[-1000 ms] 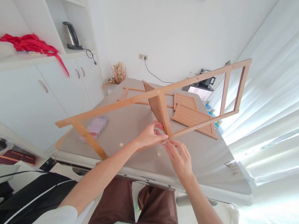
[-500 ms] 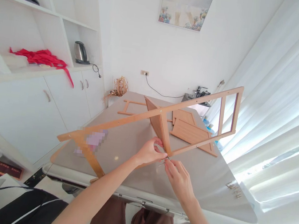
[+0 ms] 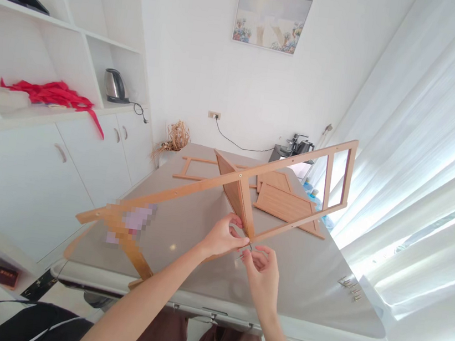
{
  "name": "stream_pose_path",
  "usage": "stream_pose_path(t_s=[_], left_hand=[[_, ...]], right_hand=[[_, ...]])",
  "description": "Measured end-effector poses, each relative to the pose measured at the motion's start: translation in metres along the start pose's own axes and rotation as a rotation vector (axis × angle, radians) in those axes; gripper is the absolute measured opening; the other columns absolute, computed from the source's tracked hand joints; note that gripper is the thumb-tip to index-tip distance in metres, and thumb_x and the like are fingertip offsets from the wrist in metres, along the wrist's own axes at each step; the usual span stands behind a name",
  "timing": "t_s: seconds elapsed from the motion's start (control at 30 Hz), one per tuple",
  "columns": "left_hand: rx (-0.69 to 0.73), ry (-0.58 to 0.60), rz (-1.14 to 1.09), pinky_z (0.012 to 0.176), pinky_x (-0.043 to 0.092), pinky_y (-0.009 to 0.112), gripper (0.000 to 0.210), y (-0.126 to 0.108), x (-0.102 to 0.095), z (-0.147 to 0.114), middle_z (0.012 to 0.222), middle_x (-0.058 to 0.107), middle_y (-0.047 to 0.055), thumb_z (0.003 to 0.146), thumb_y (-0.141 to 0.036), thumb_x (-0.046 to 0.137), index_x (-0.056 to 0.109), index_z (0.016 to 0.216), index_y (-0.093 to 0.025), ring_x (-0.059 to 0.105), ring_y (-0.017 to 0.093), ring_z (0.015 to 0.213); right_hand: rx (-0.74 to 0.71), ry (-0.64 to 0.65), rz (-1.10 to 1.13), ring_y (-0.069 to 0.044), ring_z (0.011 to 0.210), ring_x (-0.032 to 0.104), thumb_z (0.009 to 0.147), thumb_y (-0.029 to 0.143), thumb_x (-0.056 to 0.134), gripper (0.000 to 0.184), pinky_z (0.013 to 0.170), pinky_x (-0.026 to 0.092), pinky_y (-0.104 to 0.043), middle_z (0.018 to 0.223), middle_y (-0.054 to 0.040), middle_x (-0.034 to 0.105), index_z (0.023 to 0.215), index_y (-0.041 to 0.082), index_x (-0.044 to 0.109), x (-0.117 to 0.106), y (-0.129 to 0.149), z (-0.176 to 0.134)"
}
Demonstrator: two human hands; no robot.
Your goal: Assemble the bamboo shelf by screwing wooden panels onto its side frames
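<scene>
A wooden frame (image 3: 192, 185) with crossbars stands tilted on the table, and a wooden panel (image 3: 231, 185) is set across it. My left hand (image 3: 222, 238) is closed at the panel's lower corner, thumb and fingers around the joint with the frame's near rail. Just to its right, my right hand (image 3: 263, 273) pinches a thin metal hex key (image 3: 250, 247) at that joint. The key is small and partly covered by the fingers, as is any screw there.
Several metal screws (image 3: 350, 289) lie near the right edge of the grey table (image 3: 300, 281). Flat wooden panels (image 3: 286, 203) and another slim frame (image 3: 186, 168) lie farther back. A coffee maker (image 3: 295, 145) stands behind, and white shelves (image 3: 36, 58) are on the left.
My right hand has turned at the joint, its fingers now higher and more upright around the hex key. My left hand keeps its hold. The whole view has shifted slightly.
</scene>
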State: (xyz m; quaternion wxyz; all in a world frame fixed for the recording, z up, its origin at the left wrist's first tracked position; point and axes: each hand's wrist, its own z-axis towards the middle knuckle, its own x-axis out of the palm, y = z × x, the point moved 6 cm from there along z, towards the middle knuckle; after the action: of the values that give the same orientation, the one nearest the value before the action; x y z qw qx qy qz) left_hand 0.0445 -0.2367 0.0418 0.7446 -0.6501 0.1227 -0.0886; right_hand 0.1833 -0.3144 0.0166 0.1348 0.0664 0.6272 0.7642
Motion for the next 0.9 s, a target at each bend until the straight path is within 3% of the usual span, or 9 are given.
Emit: stream_pose_path(t_s=[0.07,0.17,0.3,0.43,0.63,0.8,0.9], left_hand=[[0.005,-0.003,0.018,0.051,0.054,0.022,0.041,-0.003,0.000,-0.001,0.115,0.059,0.009,0.071,-0.025,0.080,0.052,0.099,-0.018,0.064,0.010,0.068],[-0.025,0.008,0.017,0.050,0.056,0.024,0.040,-0.005,0.001,-0.002,0.115,0.058,0.009,0.071,-0.026,0.080,0.052,0.098,-0.018,0.063,0.011,0.069],[-0.037,0.029,0.019,0.051,0.059,0.026,0.042,-0.003,0.002,-0.003,0.118,0.058,0.008,0.071,-0.031,0.080,0.052,0.099,-0.019,0.064,0.012,0.074],[-0.039,0.045,0.047,0.052,0.058,0.025,0.044,0.002,0.002,-0.002,0.113,0.061,0.007,0.071,-0.033,0.081,0.053,0.101,-0.020,0.065,0.012,0.070],[-0.049,0.039,0.047,0.049,0.055,0.022,0.048,0.002,0.001,-0.002,0.114,0.062,0.009,0.068,-0.036,0.084,0.054,0.102,-0.019,0.065,0.011,0.067],[-0.071,0.076,0.118,0.055,0.056,0.027,0.047,0.001,0.001,-0.004,0.098,0.066,0.005,0.072,-0.035,0.080,0.052,0.106,-0.019,0.066,0.012,0.058],[-0.056,0.078,0.130,0.054,0.056,0.027,0.046,0.000,0.000,-0.004,0.100,0.066,0.006,0.072,-0.034,0.080,0.052,0.106,-0.018,0.066,0.012,0.057]], right_hand=[[0.035,0.009,0.032,-0.021,0.078,0.073,0.084,0.048,0.068,0.032,0.074,0.057,-0.032,0.082,-0.0044,0.075,0.096,0.023,0.053,0.000,-0.002,-0.002],[-0.049,-0.050,-0.143,-0.021,0.080,0.072,0.087,0.047,0.065,0.027,0.073,0.056,-0.031,0.087,-0.0049,0.075,0.096,0.022,0.063,-0.012,-0.001,-0.005],[-0.347,-0.084,-0.476,-0.020,0.086,0.067,0.093,0.039,0.059,0.020,0.073,0.054,-0.031,0.093,-0.0048,0.073,0.098,0.024,0.072,-0.029,0.008,-0.007],[-0.611,-0.047,-0.578,-0.019,0.089,0.064,0.095,0.030,0.058,0.016,0.082,0.051,-0.034,0.095,-0.0046,0.071,0.100,0.026,0.073,-0.031,0.015,-0.005],[-0.671,-0.050,-0.594,-0.019,0.089,0.064,0.096,0.025,0.058,0.014,0.082,0.050,-0.036,0.094,-0.0048,0.070,0.098,0.025,0.072,-0.030,0.016,0.002],[-0.714,-0.016,-0.616,-0.019,0.089,0.063,0.096,0.023,0.059,0.013,0.082,0.049,-0.036,0.095,-0.0039,0.071,0.099,0.025,0.071,-0.030,0.013,0.001],[-0.740,0.008,-0.619,-0.018,0.088,0.063,0.096,0.020,0.058,0.013,0.082,0.048,-0.036,0.095,-0.0037,0.071,0.099,0.025,0.070,-0.030,0.012,0.000]])
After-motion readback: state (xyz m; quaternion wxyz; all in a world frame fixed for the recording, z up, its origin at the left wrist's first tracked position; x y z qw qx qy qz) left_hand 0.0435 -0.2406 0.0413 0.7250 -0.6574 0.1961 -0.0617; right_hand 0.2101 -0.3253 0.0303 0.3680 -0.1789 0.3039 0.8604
